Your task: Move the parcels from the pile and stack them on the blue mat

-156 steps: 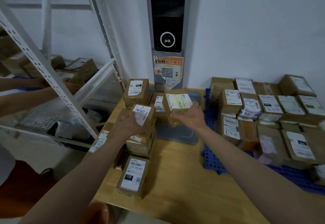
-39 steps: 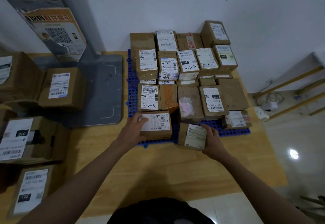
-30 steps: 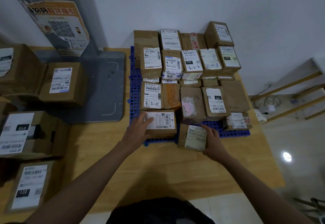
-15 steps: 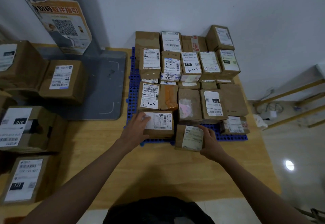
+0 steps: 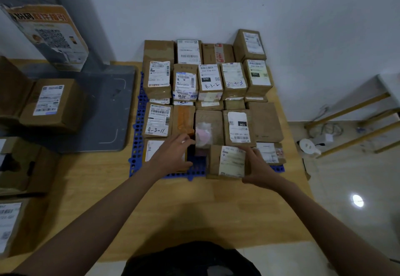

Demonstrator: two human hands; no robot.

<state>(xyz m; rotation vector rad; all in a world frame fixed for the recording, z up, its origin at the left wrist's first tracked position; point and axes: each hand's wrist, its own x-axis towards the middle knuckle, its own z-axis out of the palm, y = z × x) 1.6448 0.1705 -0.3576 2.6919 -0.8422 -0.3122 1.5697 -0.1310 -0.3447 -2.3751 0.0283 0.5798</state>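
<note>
Head view: left hand (image 5: pixel 173 156) pressing flat, fingers released, on parcel (image 5: pixel 151 151) at mat (image 5: pixel 136 145) front edge, likely seating it. Right hand (image 5: pixel 258 167) grasping second parcel (image 5: pixel 227 163), apparently squaring it into the row.

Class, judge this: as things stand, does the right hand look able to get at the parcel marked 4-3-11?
Probably not easily. The right hand holds a parcel at the mat's front edge, and the left hand lies between it and the 4-3-11 parcel.

Front-left parcel (image 5: pixel 151 151) label mostly covered by left hand (image 5: pixel 173 156), pile parcels (image 5: pixel 13 226) cropped at left edge, rear labels (image 5: pixel 188 51) blurred beyond reading
</note>
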